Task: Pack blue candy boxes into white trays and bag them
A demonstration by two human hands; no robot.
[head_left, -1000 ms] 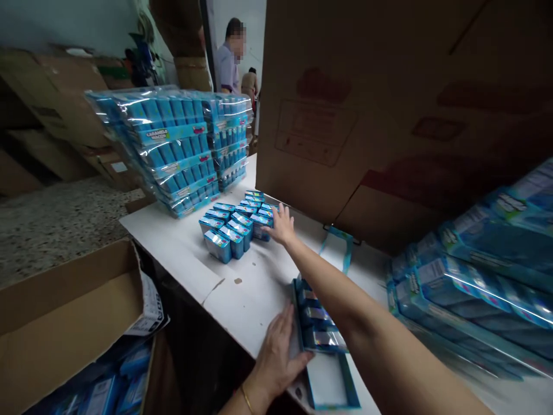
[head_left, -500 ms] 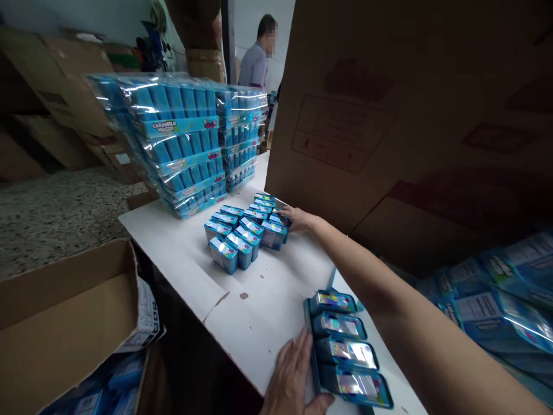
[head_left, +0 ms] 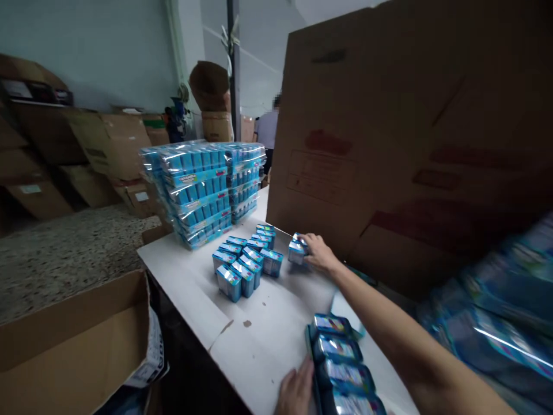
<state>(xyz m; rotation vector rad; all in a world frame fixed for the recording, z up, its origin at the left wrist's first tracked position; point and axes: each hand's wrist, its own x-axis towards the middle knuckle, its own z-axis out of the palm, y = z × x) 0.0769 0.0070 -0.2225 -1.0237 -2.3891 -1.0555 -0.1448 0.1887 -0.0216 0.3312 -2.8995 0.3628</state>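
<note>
My right hand (head_left: 318,252) is closed round a pair of small blue boxes (head_left: 297,251) at the right side of the white table, apart from a cluster of similar blue boxes (head_left: 253,260). My left hand (head_left: 296,389) rests at the near edge against the left side of a blue tray (head_left: 309,346). Several blue boxes (head_left: 343,372) with shiny tops stand in a row in that tray. The left fingers lie stretched along the tray's side, and its thumb is hidden.
Wrapped stacks of blue packs (head_left: 199,190) stand at the table's far left. A large cardboard box (head_left: 367,144) rises behind the right arm. An open carton (head_left: 86,340) is at lower left, wrapped blue packs (head_left: 501,328) at right. A person (head_left: 268,129) stands in the background.
My right hand has drawn a pair of boxes away from the cluster to the right. The view has tilted up. My left hand remains beside the tray.
</note>
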